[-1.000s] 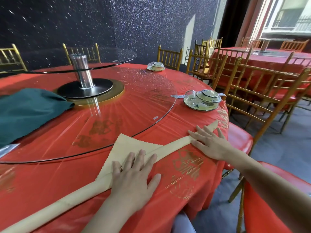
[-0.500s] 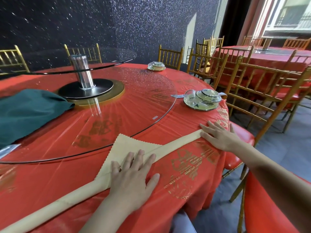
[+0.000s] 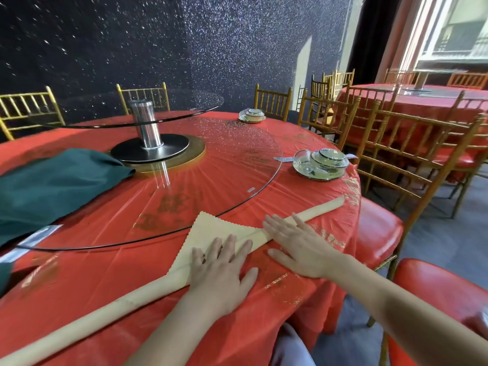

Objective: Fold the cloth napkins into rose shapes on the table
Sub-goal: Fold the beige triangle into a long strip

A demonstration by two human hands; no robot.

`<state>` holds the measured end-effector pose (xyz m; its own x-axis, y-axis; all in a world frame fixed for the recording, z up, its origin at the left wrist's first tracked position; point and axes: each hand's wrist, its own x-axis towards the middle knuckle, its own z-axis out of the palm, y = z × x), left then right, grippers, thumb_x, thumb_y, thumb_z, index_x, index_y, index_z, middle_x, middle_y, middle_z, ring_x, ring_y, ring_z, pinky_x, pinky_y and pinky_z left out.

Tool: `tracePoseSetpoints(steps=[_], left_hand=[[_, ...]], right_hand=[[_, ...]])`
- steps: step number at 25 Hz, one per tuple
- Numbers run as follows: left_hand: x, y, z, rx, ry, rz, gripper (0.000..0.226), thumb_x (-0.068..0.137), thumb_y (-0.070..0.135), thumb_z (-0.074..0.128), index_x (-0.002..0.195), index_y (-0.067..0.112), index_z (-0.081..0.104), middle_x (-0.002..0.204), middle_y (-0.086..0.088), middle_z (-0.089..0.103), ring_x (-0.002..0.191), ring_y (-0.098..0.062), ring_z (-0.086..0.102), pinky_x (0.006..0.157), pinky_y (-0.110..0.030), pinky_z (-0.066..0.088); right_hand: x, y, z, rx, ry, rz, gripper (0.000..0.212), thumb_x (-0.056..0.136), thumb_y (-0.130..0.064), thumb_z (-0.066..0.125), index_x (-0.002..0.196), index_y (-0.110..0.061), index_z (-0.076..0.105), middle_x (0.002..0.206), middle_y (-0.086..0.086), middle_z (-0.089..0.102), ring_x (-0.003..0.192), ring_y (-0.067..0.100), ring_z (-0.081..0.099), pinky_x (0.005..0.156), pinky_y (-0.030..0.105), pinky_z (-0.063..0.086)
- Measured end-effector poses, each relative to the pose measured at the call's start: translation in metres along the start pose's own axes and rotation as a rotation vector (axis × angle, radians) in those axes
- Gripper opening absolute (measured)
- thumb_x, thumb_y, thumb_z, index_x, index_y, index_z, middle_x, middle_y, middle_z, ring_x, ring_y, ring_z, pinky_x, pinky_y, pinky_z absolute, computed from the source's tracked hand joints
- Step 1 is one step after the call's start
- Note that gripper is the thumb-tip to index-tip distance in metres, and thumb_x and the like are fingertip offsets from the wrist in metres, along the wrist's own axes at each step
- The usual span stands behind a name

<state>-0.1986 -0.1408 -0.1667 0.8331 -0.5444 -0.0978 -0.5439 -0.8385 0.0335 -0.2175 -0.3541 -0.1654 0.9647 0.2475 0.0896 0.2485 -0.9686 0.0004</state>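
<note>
A cream cloth napkin [image 3: 211, 228] lies on the red table [image 3: 79, 281], rolled into a long band that runs from the lower left to the table's right edge. One scalloped triangular corner sticks out flat behind the roll. My left hand [image 3: 220, 268] rests flat on the middle of the roll, fingers spread. My right hand [image 3: 298, 244] lies flat on the roll just to the right, fingers spread, close to the left hand. The roll's right end [image 3: 332, 204] is uncovered.
A glass turntable [image 3: 211, 165] on a steel hub [image 3: 148, 128] fills the table's middle. A dark green cloth [image 3: 52, 180] lies at the left. Glass dish sets [image 3: 320, 163] stand at the right and far edge. Gold chairs with red seats [image 3: 377, 233] ring the table.
My right hand has slid left along the roll from its right end to beside my left hand. The left hand has stayed in place.
</note>
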Motion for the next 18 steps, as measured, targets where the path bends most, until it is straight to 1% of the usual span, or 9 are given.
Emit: tracePoseSetpoints(steps=[1, 3, 5, 7, 9, 11, 14, 18], left_hand=[[0.0, 0.0, 0.0, -0.005, 0.002, -0.001, 0.061, 0.093, 0.063, 0.012, 0.147, 0.043, -0.007, 0.159, 0.006, -0.012, 0.146, -0.021, -0.01, 0.113, -0.056, -0.002], [0.0, 0.001, 0.001, -0.011, 0.005, -0.003, 0.062, 0.093, 0.063, 0.012, 0.148, 0.041, -0.007, 0.159, 0.006, -0.011, 0.146, -0.02, -0.009, 0.113, -0.055, -0.002], [0.0, 0.0, 0.001, -0.016, 0.012, -0.012, 0.066, 0.093, 0.063, 0.013, 0.149, 0.036, -0.008, 0.159, 0.007, -0.01, 0.146, -0.019, -0.009, 0.113, -0.055, -0.002], [0.0, 0.0, 0.0, -0.025, 0.022, -0.022, 0.07, 0.093, 0.061, 0.014, 0.15, 0.027, -0.009, 0.159, 0.006, -0.01, 0.146, -0.018, -0.008, 0.114, -0.053, -0.001], [-0.004, -0.002, 0.0, -0.036, 0.04, -0.014, 0.072, 0.094, 0.059, 0.016, 0.15, 0.021, -0.008, 0.159, 0.004, -0.01, 0.146, -0.018, -0.008, 0.116, -0.05, -0.001], [-0.011, -0.007, 0.0, -0.046, 0.06, 0.003, 0.073, 0.094, 0.06, 0.018, 0.151, 0.02, -0.006, 0.159, 0.001, -0.01, 0.146, -0.016, -0.009, 0.117, -0.045, -0.002], [-0.029, -0.023, 0.003, -0.044, 0.064, -0.005, 0.076, 0.093, 0.063, 0.017, 0.151, 0.02, -0.008, 0.158, 0.001, -0.013, 0.145, -0.014, -0.013, 0.118, -0.037, -0.006], [-0.058, -0.047, 0.005, -0.035, 0.058, -0.066, 0.077, 0.093, 0.064, 0.015, 0.15, 0.02, -0.01, 0.157, 0.004, -0.016, 0.144, -0.01, -0.016, 0.118, -0.034, -0.008]], right_hand=[[0.004, -0.012, 0.002, 0.019, 0.003, -0.033, 0.08, 0.085, -0.065, 0.003, 0.15, -0.018, 0.006, 0.157, -0.003, 0.001, 0.141, 0.005, -0.007, 0.114, 0.031, -0.013], [0.011, -0.024, 0.005, 0.06, 0.0, -0.06, 0.078, 0.083, -0.055, 0.002, 0.15, -0.017, 0.006, 0.157, -0.002, 0.003, 0.142, 0.006, -0.006, 0.113, 0.026, -0.012], [0.014, -0.03, 0.009, 0.103, -0.015, -0.053, 0.075, 0.085, -0.052, 0.003, 0.15, -0.017, 0.007, 0.158, -0.001, 0.004, 0.144, 0.007, -0.004, 0.115, 0.026, -0.009], [0.013, -0.032, 0.01, 0.157, -0.046, -0.021, 0.061, 0.096, -0.045, 0.016, 0.151, -0.019, 0.009, 0.158, -0.002, 0.005, 0.144, 0.006, -0.003, 0.117, 0.028, -0.006], [0.013, -0.033, 0.01, 0.183, -0.054, -0.01, 0.055, 0.101, -0.036, 0.025, 0.151, -0.02, 0.009, 0.158, -0.003, 0.005, 0.143, 0.005, -0.003, 0.117, 0.028, -0.006], [0.013, -0.033, 0.009, 0.179, -0.038, -0.014, 0.054, 0.101, -0.034, 0.026, 0.151, -0.02, 0.009, 0.158, -0.004, 0.005, 0.143, 0.004, -0.003, 0.116, 0.026, -0.007], [0.013, -0.034, 0.009, 0.165, -0.031, -0.025, 0.055, 0.1, -0.037, 0.023, 0.151, -0.02, 0.008, 0.157, -0.005, 0.004, 0.141, 0.001, -0.005, 0.112, 0.021, -0.01], [0.012, -0.035, 0.008, 0.144, -0.038, -0.024, 0.054, 0.101, -0.034, 0.024, 0.151, -0.021, 0.006, 0.157, -0.006, 0.002, 0.141, 0.001, -0.006, 0.112, 0.021, -0.011]])
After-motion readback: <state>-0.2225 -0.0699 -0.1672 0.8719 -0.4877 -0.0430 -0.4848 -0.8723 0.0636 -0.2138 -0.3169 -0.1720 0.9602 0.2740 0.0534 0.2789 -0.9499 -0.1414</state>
